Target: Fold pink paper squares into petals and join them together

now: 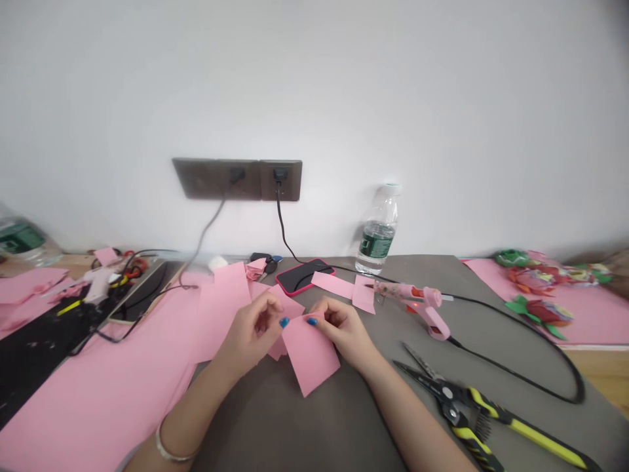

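Observation:
A small rectangle of pink paper (310, 357) hangs tilted between my two hands, above the grey tabletop. My left hand (253, 330) is closed in a pinch at its upper left corner, thumb on the near side. At the upper right of the same sheet, my right hand (344, 326) pinches the edge between thumb and bent fingers. The top edge is partly covered by my fingertips. Other pink paper pieces lie just behind and to the left of my hands, including a cut strip (333, 285).
A pink hot glue gun (413, 295) with a black cord rests at right, behind open yellow-black shears (449, 396). A phone (304, 276) and a water bottle (377, 236) are near the wall. Large pink sheets (113, 387) cover the left; paper flowers (540, 311) sit far right.

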Demonstrator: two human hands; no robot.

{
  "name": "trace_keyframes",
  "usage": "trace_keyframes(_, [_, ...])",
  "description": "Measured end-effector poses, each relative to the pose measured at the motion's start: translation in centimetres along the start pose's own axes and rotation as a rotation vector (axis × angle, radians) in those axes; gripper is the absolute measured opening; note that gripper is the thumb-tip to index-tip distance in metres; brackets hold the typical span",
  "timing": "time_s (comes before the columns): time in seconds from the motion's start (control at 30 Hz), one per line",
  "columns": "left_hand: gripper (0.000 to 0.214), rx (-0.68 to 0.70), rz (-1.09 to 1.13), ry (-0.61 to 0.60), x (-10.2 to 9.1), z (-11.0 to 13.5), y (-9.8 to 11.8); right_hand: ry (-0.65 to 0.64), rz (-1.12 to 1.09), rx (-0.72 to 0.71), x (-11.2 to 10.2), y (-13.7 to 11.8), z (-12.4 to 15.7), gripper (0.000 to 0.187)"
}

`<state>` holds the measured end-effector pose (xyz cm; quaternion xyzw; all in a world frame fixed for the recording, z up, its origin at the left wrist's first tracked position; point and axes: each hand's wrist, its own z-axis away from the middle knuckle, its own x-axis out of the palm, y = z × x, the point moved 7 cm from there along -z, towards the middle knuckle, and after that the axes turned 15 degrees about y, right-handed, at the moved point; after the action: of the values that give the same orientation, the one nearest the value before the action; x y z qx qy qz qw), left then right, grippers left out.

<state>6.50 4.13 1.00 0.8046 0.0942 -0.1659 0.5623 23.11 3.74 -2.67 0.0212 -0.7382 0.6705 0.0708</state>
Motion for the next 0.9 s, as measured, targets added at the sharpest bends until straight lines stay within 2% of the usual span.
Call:
trace_keyframes(0.1, [0.022, -0.045, 0.007, -0.169, 1.5, 0.5, 0.0, -0.022, 0.007, 0.007, 0.2, 0.0, 0.1, 0.039])
trace_keyframes(0.13, [0.025, -0.056, 0.011, -0.182, 1.7, 0.6, -0.1, -0.029, 0.007, 0.019, 0.3, 0.0, 0.1, 0.039])
trace_keyframes(0.33, [0.035, -0.075, 0.113, 0.062, -0.3, -0.2, -0.7, 0.022, -0.045, 0.061, 0.1, 0.2, -0.3, 0.04])
trace_keyframes(0.5, [0.047, -0.102, 0.205, 0.06, -0.5, -0.1, -0.9, 0.064, -0.104, 0.078, -0.1, 0.2, -0.5, 0.045])
trace_keyframes(0.6, [0.058, -0.125, 0.302, 0.05, -0.4, -0.2, -1.0, 0.044, -0.083, 0.106, 0.1, 0.3, -0.5, 0.046])
trace_keyframes(0.7, [0.057, -0.111, 0.362, 0.005, -0.3, -0.2, -0.7, -0.013, -0.059, 0.126, 0.3, 0.3, -0.3, 0.045])
trace_keyframes(0.83, [0.046, -0.068, 0.305, -0.149, 0.6, 0.3, 0.5, -0.069, -0.044, 0.145, 0.4, 0.3, -0.1, 0.044])
trace_keyframes(0.9, [0.036, -0.078, 0.243, -0.147, 0.7, 0.4, 0.7, -0.078, -0.027, 0.144, 0.4, 0.3, -0.1, 0.043])
